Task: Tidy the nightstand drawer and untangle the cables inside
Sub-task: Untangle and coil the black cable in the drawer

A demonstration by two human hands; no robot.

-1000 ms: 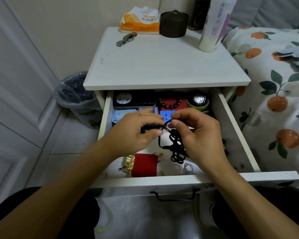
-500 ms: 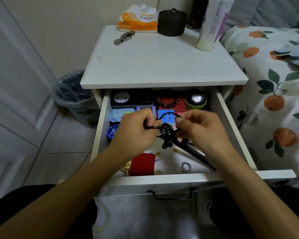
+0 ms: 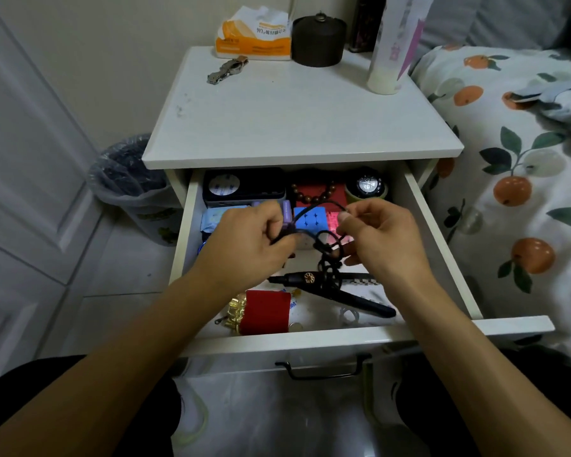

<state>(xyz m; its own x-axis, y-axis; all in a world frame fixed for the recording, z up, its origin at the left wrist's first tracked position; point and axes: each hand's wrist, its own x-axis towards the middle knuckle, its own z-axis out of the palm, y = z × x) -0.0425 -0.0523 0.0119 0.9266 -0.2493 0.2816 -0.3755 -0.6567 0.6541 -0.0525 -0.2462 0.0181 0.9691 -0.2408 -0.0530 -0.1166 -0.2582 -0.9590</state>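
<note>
The white nightstand drawer [image 3: 442, 252] stands pulled out in front of me. Both my hands hover over its middle, holding a tangled black cable [image 3: 327, 258]. My left hand [image 3: 248, 245] grips one end of the cable in curled fingers. My right hand [image 3: 383, 239] pinches a strand near the top of a loop that arches between the hands. The knotted part hangs below my right fingers, over a black hair tool [image 3: 350, 291] lying on the drawer floor.
In the drawer lie a red box [image 3: 266, 311], gold foil pieces [image 3: 234, 310], a blue cube [image 3: 310, 219], a bead bracelet [image 3: 314, 194], a dark case [image 3: 244, 188] and a small clock [image 3: 366, 186]. The nightstand top [image 3: 294, 117] holds tissues, a jar, a bottle and a watch. Bin left, bed right.
My hands have drawn apart, stretching the cable into a wider loop. The knot has dropped lower and looser, and the black hair tool beneath is now more exposed.
</note>
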